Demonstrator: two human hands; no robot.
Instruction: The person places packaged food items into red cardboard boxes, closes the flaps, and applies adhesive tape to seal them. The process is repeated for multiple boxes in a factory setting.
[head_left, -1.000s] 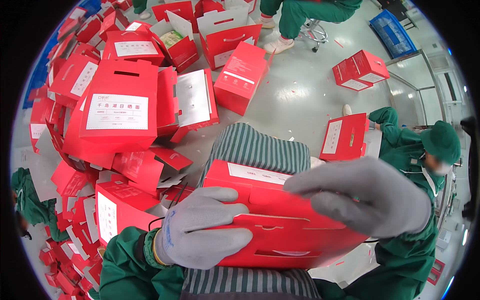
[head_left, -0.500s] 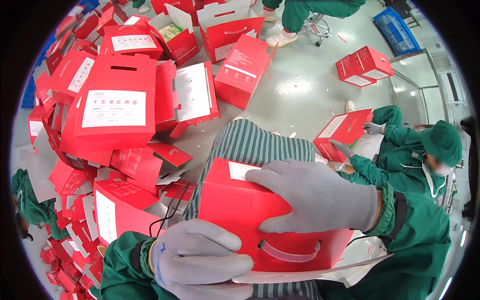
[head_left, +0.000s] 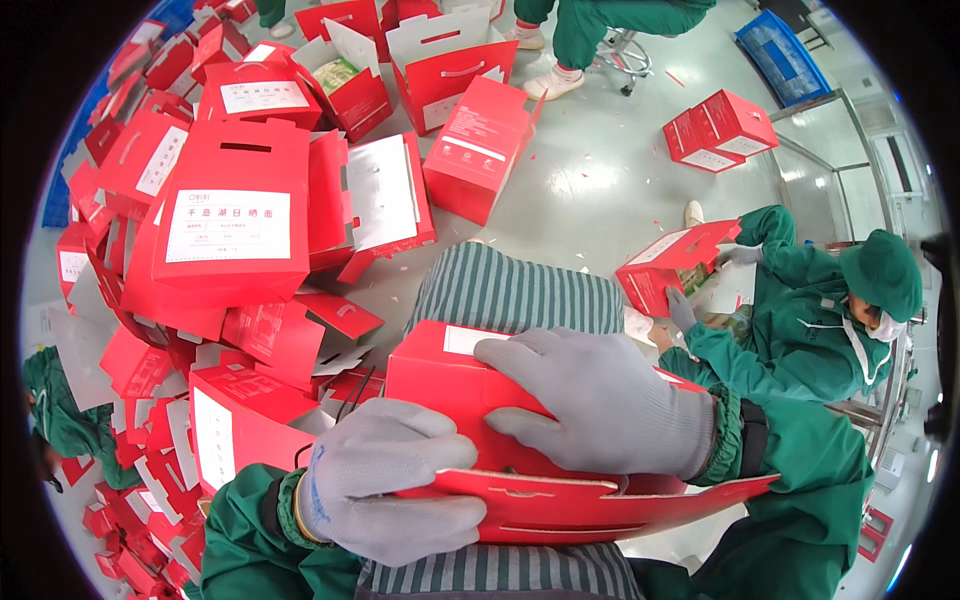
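Note:
A red cardboard gift box [head_left: 430,370] with a white label sits across my lap, on striped cloth [head_left: 515,287]. My left hand [head_left: 390,485], in a grey knit glove, pinches the left end of the box's raised red flap [head_left: 570,505], which has a slot in it. My right hand [head_left: 610,405], gloved alike, lies over the box with its fingers on the upper panel and its thumb down the near side, gripping it. The flap and my hands hide the opening behind the flap.
Red boxes [head_left: 240,200] crowd the left in a high heap. More open boxes [head_left: 450,60] stand ahead on the grey floor [head_left: 590,180]. To the right, a seated co-worker [head_left: 800,310] handles another red box [head_left: 670,260]. A blue crate [head_left: 785,60] stands far right.
The near flap has swung up, so its red face shows and the box's plastic handle is covered. My right hand has shifted slightly left. The co-worker's box has tilted open, showing its contents.

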